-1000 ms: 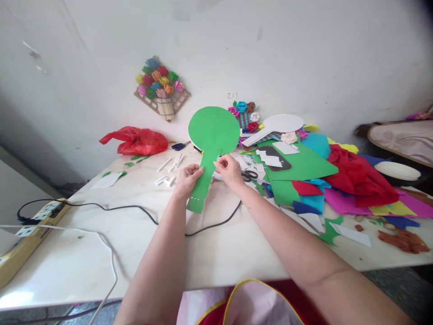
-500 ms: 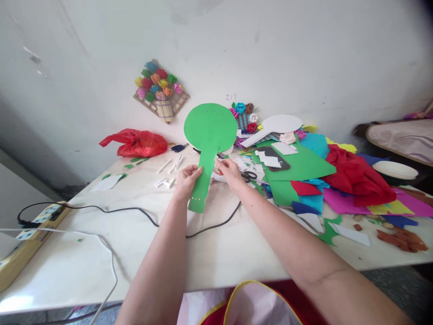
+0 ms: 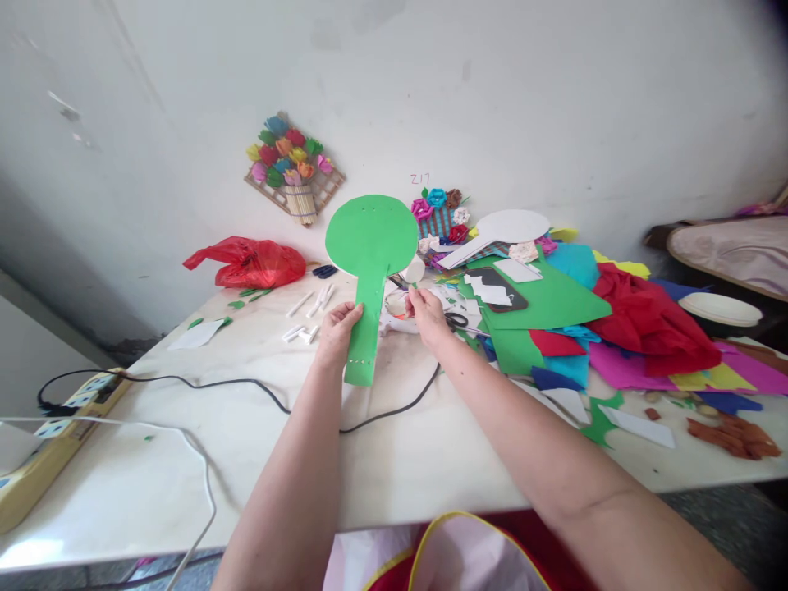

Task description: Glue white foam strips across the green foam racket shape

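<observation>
A green paddle-shaped cutout (image 3: 372, 238), round at the top with a long straight handle, is held upright above the table. My left hand (image 3: 337, 332) pinches the handle's left edge between thumb and fingers. A row of small holes runs across the handle near its lower end, and a few more show near the top of the round part. To the right of the handle and apart from it, my right hand (image 3: 427, 314) is closed in a pinch. A small green scrap (image 3: 414, 286) shows at its fingertips.
White sticks (image 3: 300, 304) lie on the table near a red plastic bag (image 3: 249, 261). Scissors (image 3: 456, 319), a white paddle shape (image 3: 514, 225), a phone (image 3: 492, 289) and coloured sheets (image 3: 554, 295) crowd the right. A black cable (image 3: 246, 380) crosses the table from a power strip (image 3: 86, 410).
My right hand has moved right, away from the handle's edge. The green cutout has shifted slightly left in my left hand, uncovering more of the flowers and clutter behind it.
</observation>
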Demonstrator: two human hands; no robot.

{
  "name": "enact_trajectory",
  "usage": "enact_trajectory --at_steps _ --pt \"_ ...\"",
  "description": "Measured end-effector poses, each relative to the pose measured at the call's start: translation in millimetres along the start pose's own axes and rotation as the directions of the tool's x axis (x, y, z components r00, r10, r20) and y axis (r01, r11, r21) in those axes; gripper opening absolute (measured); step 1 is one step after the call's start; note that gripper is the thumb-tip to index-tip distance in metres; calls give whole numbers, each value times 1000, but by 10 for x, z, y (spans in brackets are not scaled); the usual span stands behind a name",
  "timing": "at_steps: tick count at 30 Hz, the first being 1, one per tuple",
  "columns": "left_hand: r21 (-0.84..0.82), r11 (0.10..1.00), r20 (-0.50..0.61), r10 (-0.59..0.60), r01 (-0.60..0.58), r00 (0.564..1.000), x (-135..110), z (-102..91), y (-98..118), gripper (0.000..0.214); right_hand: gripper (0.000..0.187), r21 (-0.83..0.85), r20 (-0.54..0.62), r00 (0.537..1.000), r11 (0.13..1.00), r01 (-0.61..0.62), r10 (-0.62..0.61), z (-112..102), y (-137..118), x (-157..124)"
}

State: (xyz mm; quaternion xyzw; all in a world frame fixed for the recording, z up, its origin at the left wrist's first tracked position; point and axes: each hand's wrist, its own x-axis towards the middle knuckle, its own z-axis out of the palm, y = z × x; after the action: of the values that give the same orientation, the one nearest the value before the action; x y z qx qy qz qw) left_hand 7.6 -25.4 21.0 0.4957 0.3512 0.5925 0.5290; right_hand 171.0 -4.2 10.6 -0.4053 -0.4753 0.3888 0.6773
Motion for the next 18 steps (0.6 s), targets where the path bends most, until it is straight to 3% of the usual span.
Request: enact_trajectory --at_steps 4,7,10,13,18 --pt "-91 995 -70 42 -48 997 36 -25 -43 31 33 -15 -1 1000 999 -30 30 -2 -2 -9" --pt "-178 979 -109 80 -99 991 69 -26 -73 30 35 -41 93 991 995 -90 94 17 4 -43" --pt "-207 966 -132 128 -154 983 95 -24 -95 29 44 -70 294 942 987 -145 159 55 -5 -113" --pt "-203 963 -156 148 -179 977 101 -21 -104 30 47 -118 470 869 987 -113 156 98 -44 -199" --pt "-180 972 -159 123 -152 980 78 6 -82 36 37 -260 501 836 960 -101 223 137 -51 -266"
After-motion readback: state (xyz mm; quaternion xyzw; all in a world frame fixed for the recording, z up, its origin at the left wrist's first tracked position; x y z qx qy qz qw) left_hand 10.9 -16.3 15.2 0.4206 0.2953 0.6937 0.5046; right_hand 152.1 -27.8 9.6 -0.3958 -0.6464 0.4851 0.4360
